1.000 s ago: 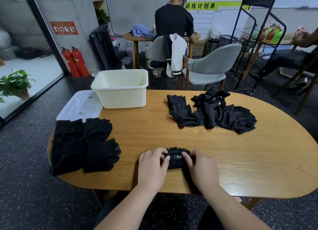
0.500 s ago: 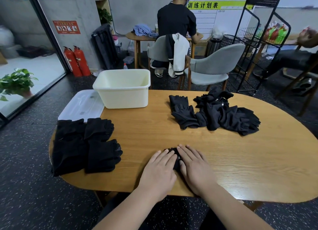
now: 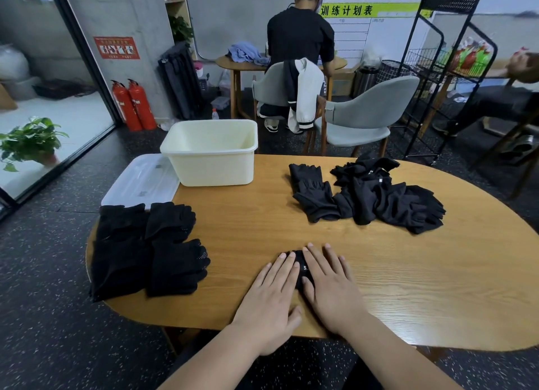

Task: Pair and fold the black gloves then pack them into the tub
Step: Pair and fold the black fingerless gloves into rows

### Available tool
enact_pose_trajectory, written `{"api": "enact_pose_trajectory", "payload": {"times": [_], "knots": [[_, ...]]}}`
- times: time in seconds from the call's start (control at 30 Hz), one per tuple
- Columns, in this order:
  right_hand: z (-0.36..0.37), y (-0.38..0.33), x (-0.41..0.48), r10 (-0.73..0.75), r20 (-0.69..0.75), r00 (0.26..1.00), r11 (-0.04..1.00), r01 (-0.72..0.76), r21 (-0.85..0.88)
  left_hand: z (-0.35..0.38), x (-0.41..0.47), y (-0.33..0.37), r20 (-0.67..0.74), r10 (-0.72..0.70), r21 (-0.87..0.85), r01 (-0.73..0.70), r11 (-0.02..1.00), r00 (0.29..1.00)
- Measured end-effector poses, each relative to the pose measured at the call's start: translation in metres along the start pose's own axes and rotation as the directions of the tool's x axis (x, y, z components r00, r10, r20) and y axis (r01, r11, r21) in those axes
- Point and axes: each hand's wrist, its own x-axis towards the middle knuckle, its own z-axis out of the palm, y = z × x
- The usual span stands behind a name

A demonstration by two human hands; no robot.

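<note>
A folded pair of black gloves (image 3: 301, 265) lies near the front edge of the wooden table (image 3: 408, 273), mostly hidden under my hands. My left hand (image 3: 271, 296) lies flat on its left part, fingers straight. My right hand (image 3: 329, 284) presses flat on its right part. A loose heap of black gloves (image 3: 373, 197) sits at the back right. Flat stacks of black gloves (image 3: 145, 249) lie at the table's left end. The cream tub (image 3: 210, 153) stands at the back left with nothing visible inside.
A clear lid (image 3: 143, 179) lies left of the tub, overhanging the table edge. Behind the table stand two grey chairs (image 3: 364, 112) and a black wire rack (image 3: 431, 77). A person (image 3: 300, 36) sits at another table with their back turned.
My hands went from gripping the glove bundle with curled fingers to lying flat on it, fingers stretched forward. The camera moved slightly.
</note>
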Motion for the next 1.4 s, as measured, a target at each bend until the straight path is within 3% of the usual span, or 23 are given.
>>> {"api": "enact_pose_trajectory", "payload": {"times": [0.17,0.3,0.5,0.7,0.9,1.0,1.2,1.4], "knots": [[0.002,0.002,-0.003,0.009,-0.034,0.999,1.000,-0.008,0.018,0.001,-0.007,0.003,-0.105,-0.012,-0.013,0.010,1.000,0.994],[0.003,0.004,-0.005,0.010,-0.061,0.998,0.998,-0.006,0.055,0.005,-0.013,0.004,-0.150,0.058,0.064,-0.049,0.997,0.987],[0.000,0.007,-0.011,0.033,-0.198,0.980,0.986,0.001,0.168,0.001,-0.010,0.003,-0.125,-0.024,0.063,0.033,0.998,0.992],[-0.002,0.007,-0.019,-0.077,-0.329,0.941,0.971,0.146,0.191,-0.006,-0.013,0.001,-0.134,-0.133,0.008,0.135,0.991,0.982],[-0.005,0.000,-0.023,-0.174,-0.244,0.954,0.975,0.202,0.092,-0.017,-0.016,-0.024,-0.098,-0.079,0.011,0.080,0.997,0.992],[-0.003,-0.006,-0.020,-0.225,-0.113,0.968,0.968,0.235,0.084,-0.019,-0.019,-0.035,-0.080,-0.061,0.030,0.064,0.997,0.995],[-0.011,-0.029,0.004,-0.245,0.026,0.969,0.968,0.243,0.059,-0.014,-0.032,-0.061,-0.134,-0.134,0.068,0.144,0.987,0.982],[-0.019,-0.059,0.054,-0.260,0.134,0.956,0.965,0.253,0.064,-0.008,-0.044,-0.066,-0.201,-0.240,-0.100,0.224,0.969,0.950]]}}
